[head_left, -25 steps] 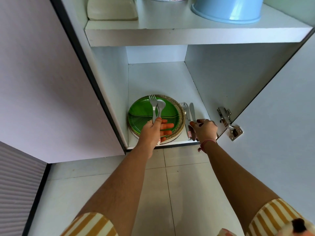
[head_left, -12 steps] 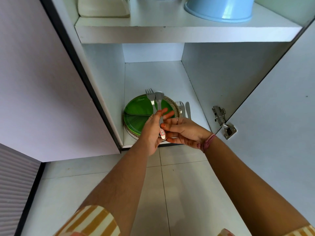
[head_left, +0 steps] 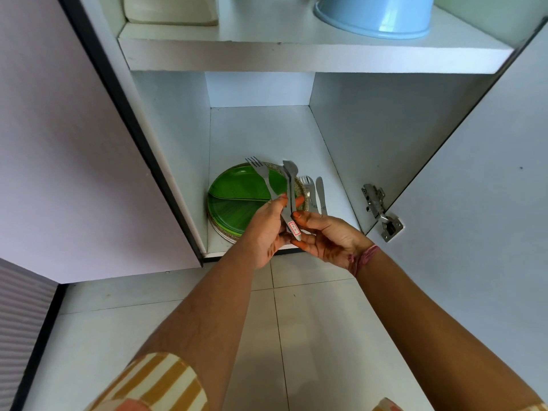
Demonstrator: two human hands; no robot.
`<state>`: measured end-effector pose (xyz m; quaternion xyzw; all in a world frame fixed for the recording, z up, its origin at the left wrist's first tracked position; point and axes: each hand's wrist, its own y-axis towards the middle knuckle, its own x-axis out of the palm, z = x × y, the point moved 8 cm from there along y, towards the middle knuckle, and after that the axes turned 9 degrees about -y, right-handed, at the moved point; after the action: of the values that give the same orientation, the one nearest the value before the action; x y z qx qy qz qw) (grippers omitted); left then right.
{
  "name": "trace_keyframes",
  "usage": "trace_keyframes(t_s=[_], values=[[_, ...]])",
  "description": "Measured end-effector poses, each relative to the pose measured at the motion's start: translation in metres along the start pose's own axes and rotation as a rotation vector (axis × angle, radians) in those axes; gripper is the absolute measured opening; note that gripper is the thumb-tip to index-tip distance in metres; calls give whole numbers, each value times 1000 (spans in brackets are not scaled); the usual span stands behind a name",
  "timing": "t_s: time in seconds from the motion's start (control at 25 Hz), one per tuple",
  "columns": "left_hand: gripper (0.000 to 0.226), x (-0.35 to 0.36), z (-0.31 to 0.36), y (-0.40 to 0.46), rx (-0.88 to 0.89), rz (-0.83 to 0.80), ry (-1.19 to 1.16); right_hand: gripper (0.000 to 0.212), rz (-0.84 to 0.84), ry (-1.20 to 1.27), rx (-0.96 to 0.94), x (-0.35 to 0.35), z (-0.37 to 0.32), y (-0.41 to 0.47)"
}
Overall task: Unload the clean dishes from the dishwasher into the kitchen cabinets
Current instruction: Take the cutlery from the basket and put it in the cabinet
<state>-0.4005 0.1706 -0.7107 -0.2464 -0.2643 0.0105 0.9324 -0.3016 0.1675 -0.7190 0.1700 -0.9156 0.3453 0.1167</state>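
Steel fork (head_left: 261,176) and spoon (head_left: 290,185) pinched in left hand (head_left: 265,232); right hand (head_left: 324,237) fingers curl onto their handles.

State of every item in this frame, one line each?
Left hand: grips a fork and spoon by the handles.
Right hand: fingers touch the held handles.
Fork: held, tines up.
Spoon: held, upright.
Green plate: flat on the plate stack.
Laid cutlery: lying right of the plates.
Cabinet door: open.
Blue bowl: upside down on the upper shelf.
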Motion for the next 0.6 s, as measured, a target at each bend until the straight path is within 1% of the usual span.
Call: trace_keyframes(t_s=[0.12, 0.24, 0.32, 0.4, 0.48, 0.6], values=[[30, -3, -6, 4, -9, 70, 54, 10, 77, -82, -68, -11, -7, 0], [26, -3, -11, 6, -9, 109, 3, 9, 194, -187, -122, -24, -12, 1], [24, -3, -5, 4, 38, 158, -69, 9, 307, -230, -169, -35, -15, 3], [21, -8, 4, 4, 92, 222, -138, 14, 444, -236, -200, -53, -15, 5], [18, -15, 10, 3, 115, 265, -143, 16, 561, -274, -201, -75, -12, 6], [16, -21, 12, 1, 112, 290, -108, 19, 712, -449, -174, -105, -6, 8]])
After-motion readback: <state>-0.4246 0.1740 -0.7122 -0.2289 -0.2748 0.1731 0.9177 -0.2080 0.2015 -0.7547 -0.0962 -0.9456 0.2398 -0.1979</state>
